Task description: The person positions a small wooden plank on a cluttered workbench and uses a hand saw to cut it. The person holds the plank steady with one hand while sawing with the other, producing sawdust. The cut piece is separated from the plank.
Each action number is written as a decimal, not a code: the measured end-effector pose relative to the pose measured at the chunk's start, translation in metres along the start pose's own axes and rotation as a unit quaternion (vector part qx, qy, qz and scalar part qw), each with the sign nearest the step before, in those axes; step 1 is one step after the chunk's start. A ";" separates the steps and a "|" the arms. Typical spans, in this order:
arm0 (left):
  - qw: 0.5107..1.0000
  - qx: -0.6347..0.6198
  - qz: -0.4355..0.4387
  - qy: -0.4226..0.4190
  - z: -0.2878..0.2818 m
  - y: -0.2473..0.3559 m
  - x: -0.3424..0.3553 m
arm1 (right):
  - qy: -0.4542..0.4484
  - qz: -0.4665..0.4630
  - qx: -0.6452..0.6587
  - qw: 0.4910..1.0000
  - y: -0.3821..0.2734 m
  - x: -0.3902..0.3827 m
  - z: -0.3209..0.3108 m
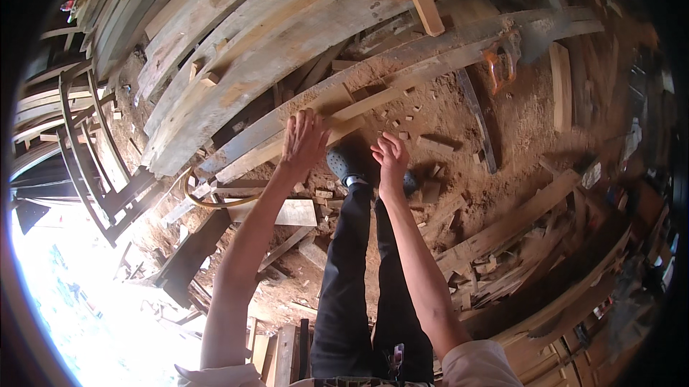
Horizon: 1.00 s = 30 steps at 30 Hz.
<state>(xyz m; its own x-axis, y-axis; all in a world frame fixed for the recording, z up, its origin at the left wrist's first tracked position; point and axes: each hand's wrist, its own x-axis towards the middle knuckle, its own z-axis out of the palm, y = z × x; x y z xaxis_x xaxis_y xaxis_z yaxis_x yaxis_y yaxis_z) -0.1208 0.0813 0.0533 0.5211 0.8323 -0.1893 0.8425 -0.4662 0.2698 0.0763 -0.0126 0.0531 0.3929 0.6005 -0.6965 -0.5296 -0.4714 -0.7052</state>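
Near the middle, my left hand rests on a long plank assembly, its fingers bent over a pale wooden board. To its right, just above my shoes, my right hand hangs with loosely curled, separated fingers and nothing visible in them. A tool with an orange handle, apparently a saw, lies at the upper right end of the long plank. A short wooden block sits above it on the weathered planks.
Small offcuts and sawdust cover the ground around my feet. A dark narrow strip and an upright-lying batten are at the right. More timber lies at the lower right, with stacked frames at the left.
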 end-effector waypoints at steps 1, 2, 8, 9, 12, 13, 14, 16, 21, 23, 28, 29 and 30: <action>1.000 0.021 -0.018 0.002 0.000 0.001 -0.001 | -0.011 0.008 -0.014 1.000 0.001 0.001 0.000; 0.999 0.026 -0.019 0.006 0.000 0.002 -0.003 | -0.035 0.009 -0.024 0.999 0.003 0.002 0.001; 0.997 0.010 -0.017 0.073 -0.005 0.013 -0.007 | -0.084 0.111 -0.009 0.990 0.022 0.030 0.025; 0.997 0.004 -0.007 0.075 -0.004 0.014 -0.006 | -0.107 0.109 0.004 0.988 0.026 0.037 0.029; 0.998 -0.035 0.008 0.052 0.000 0.012 -0.008 | -0.136 0.105 0.079 0.982 0.039 0.054 0.036; 0.998 -0.030 0.012 0.054 0.002 0.011 -0.008 | -0.132 0.109 0.114 0.979 0.042 0.059 0.038; 0.997 -0.026 0.019 0.065 0.004 0.008 -0.009 | -0.132 0.103 0.108 0.980 0.045 0.061 0.039; 0.997 -0.020 0.008 0.078 0.009 0.005 -0.011 | -0.101 0.103 0.081 0.986 0.049 0.063 0.040; 0.997 -0.047 0.001 0.068 0.015 -0.004 -0.019 | -0.116 0.062 0.113 0.985 0.049 0.058 0.037; 0.996 -0.061 0.001 0.060 0.015 -0.007 -0.020 | -0.125 0.053 0.125 0.983 0.047 0.057 0.034; 0.994 -0.032 0.028 0.096 0.015 -0.010 -0.019 | -0.143 0.043 0.099 0.984 0.042 0.059 0.029; 0.995 -0.038 0.024 0.090 0.015 -0.010 -0.018 | -0.147 0.046 0.098 0.983 0.041 0.060 0.029; 0.995 -0.044 0.021 0.085 0.016 -0.010 -0.017 | -0.135 0.046 0.095 0.985 0.040 0.061 0.029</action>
<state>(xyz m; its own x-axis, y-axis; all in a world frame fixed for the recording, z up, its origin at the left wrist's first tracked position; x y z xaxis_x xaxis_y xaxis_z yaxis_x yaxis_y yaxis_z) -0.1363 0.0671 0.0391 0.5192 0.8545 -0.0160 0.8010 -0.4799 0.3579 0.0568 0.0239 -0.0139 0.1367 0.7226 -0.6776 -0.6955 -0.4171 -0.5851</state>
